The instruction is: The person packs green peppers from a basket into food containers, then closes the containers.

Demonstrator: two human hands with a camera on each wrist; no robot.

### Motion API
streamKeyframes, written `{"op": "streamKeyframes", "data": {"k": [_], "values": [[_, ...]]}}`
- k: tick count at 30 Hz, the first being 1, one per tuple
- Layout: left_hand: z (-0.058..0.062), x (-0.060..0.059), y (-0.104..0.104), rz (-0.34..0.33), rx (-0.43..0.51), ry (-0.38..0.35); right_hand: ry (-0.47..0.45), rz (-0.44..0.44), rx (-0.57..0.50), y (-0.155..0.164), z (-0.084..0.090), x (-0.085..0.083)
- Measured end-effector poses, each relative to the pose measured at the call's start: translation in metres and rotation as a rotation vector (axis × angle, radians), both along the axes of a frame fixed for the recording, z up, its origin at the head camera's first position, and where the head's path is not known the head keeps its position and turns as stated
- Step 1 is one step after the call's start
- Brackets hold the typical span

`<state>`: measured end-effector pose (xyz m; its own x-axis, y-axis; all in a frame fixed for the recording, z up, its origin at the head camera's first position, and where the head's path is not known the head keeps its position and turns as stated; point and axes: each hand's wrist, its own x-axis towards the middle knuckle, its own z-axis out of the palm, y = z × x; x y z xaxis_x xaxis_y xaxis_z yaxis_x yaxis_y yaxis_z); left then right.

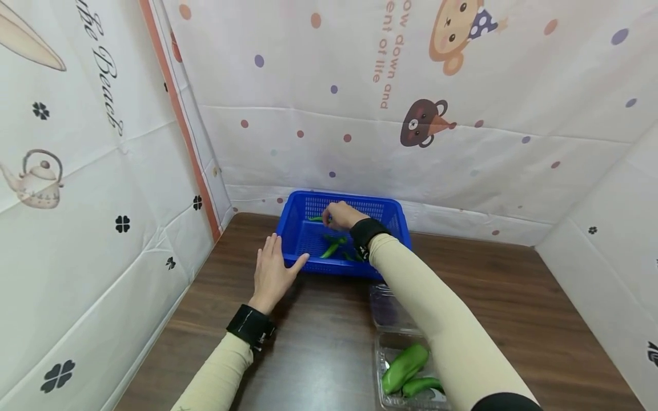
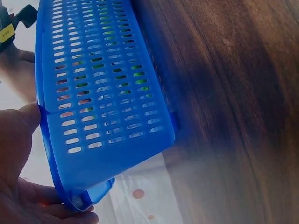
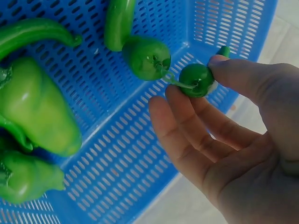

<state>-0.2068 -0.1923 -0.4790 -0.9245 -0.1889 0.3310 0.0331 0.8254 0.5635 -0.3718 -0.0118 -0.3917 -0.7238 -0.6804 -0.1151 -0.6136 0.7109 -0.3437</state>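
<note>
A blue slotted basket (image 1: 393,214) stands at the back of the wooden table and holds several green peppers (image 1: 331,249). My right hand (image 1: 331,216) reaches into it and pinches a small green pepper (image 3: 195,77) between thumb and fingertips (image 3: 198,88), just above the basket floor (image 3: 121,154). More peppers (image 3: 37,107) lie beside it, one (image 3: 145,57) right next to the held one. My left hand (image 1: 285,251) lies flat, fingers straight, against the basket's front left corner. In the left wrist view its thumb (image 2: 25,116) touches the basket wall (image 2: 103,93).
A clear plastic clamshell box (image 1: 381,348) lies open near the table's front, under my right forearm, with green peppers (image 1: 404,368) in its nearer half. Patterned cloth walls (image 1: 360,114) close in the table on the left, back and right.
</note>
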Motion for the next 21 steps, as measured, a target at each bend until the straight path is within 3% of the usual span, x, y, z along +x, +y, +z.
{"op": "streamKeyframes", "data": {"k": [21], "values": [[-0.004, 0.002, 0.006, 0.009, 0.04, 0.005, 0.05, 0.059, 0.053, 0.024, 0.032, 0.021]]}}
